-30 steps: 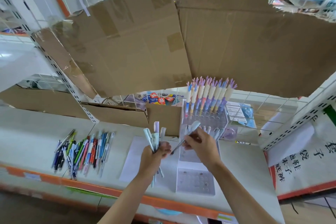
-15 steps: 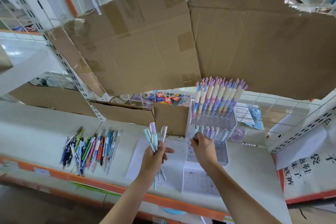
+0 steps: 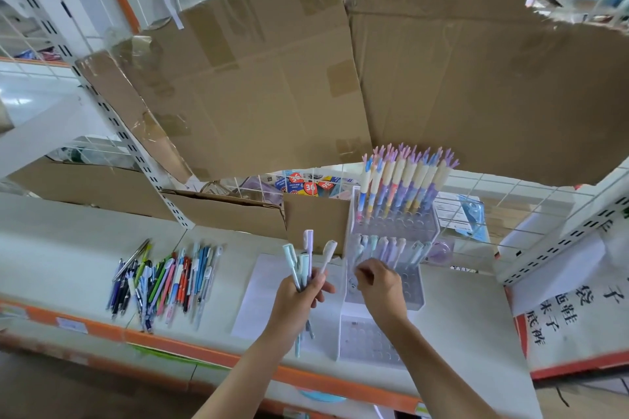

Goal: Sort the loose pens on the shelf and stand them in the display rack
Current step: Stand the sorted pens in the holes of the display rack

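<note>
Pens [image 3: 303, 269] fan out of my left hand [image 3: 299, 296], whose fingers are curled tight round the bundle, held over the shelf [image 3: 51, 248] just left of the display rack [image 3: 384, 286]. My right hand [image 3: 379, 286] is at the rack's middle row of stood pens; whether its curled fingers pinch one I cannot tell. If my left grip slackens, the fanned pens could slip out. A careless nudge might tip neighbours. The loose pile [image 3: 163, 279] waits unsorted, well to the left.
</note>
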